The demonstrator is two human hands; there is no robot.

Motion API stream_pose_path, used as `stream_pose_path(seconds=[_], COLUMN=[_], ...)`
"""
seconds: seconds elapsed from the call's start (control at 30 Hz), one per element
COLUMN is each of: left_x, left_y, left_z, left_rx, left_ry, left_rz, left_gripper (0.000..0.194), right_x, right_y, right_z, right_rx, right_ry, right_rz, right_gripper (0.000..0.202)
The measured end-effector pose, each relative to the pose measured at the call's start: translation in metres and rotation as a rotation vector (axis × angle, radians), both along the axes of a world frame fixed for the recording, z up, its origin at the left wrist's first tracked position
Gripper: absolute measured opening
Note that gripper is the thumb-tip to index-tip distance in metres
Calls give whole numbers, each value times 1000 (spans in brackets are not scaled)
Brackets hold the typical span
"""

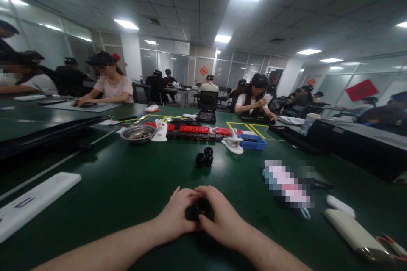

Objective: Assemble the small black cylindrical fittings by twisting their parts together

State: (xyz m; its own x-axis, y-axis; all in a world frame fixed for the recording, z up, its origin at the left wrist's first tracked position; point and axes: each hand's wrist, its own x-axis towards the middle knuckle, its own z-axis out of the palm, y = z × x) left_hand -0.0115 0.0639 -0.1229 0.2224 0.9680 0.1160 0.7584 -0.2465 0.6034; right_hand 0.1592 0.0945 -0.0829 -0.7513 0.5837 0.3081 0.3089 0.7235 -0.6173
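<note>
Both hands meet at the near middle of the green table (133, 203), curved around glossy black round pieces (201, 206). My left hand (176, 211) closes on them from the left side. From the right, my right hand (221, 211) wraps the same pieces, its thumb in front and fingertips meeting the left ones. How many pieces lie between the palms is hidden. Farther forward stands a small cluster of similar black round pieces (204, 157), one resting on top of two others. They look like short rings or caps with hollow tops; their exact kind is unclear.
Beyond the cluster lie a row of red strips (193, 129), white clamps (233, 143), a metal bowl (138, 134) of small parts and a blue bin (252, 141). A white bar (34, 203) lies left; a cream power bank (356, 233) right. Co-workers sit across the table.
</note>
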Motion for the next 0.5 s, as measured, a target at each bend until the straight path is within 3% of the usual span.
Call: stream_pose_path(seconds=[0.07,0.33,0.5], left_x=[0,3,3], left_y=[0,-5,-3], left_z=[0,7,5], left_rx=[-5,4,2], left_ry=[5,-16,-33], left_rz=[-6,33,52], left_gripper=[51,46,45], right_x=[1,-3,-1], right_y=[0,1,2], right_z=[-1,-5,-8], right_rx=[-23,26,-6], right_ry=[23,-25,16], right_rz=[29,-178,-49], right_gripper=[58,52,54])
